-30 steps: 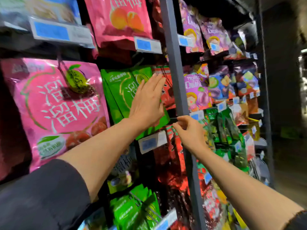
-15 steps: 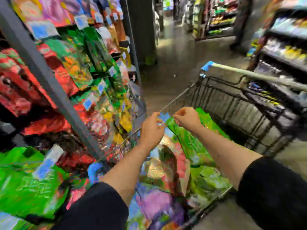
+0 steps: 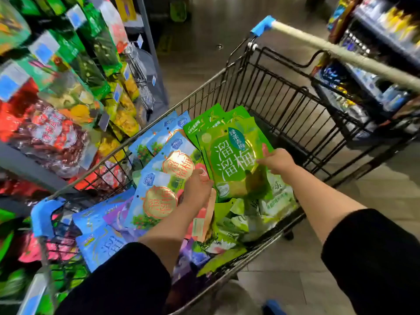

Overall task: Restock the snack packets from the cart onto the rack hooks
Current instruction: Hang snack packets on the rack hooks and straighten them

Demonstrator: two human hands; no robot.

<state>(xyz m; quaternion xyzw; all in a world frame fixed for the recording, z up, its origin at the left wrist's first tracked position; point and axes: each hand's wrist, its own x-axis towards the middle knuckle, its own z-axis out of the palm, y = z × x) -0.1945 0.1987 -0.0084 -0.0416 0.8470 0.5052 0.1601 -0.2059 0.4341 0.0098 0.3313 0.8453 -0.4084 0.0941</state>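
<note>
A: Where are the hands?

B: Both are down in the shopping cart (image 3: 268, 92), a black wire one with a pale push bar capped in blue. The right hand (image 3: 278, 160) pinches the right edge of the top green plum packet (image 3: 234, 160), thumb on its face, fingers behind. The left hand (image 3: 197, 188) curls around that same packet's lower left edge, right where it overlaps the blue packets.

A: So each hand has a hold on it?

B: The right one plainly does. The left looks closed on the green packet's edge too, though its fingertips are hidden under the foil.

A: Where do the packets lie in the cart?

B: The green packet tops a small fan of identical green packets (image 3: 204, 120), leaning toward the cart's far wire wall. To their left, along the cart's left side rim, blue plum packets (image 3: 156, 201) are stacked overlapping. Near the cart's near left corner sit more blue packets and a purple packet (image 3: 116, 215). Pale green-and-white bags (image 3: 275, 198) fill the near right side, under the right wrist.

A: And the rack?

B: The snack rack (image 3: 56, 92) runs along the left, just beside the cart, crowded with hanging red, green and yellow packets and blue price tags (image 3: 43, 51); it is blurred. Another shelf (image 3: 375, 64) stands beyond the push bar on the right.
</note>
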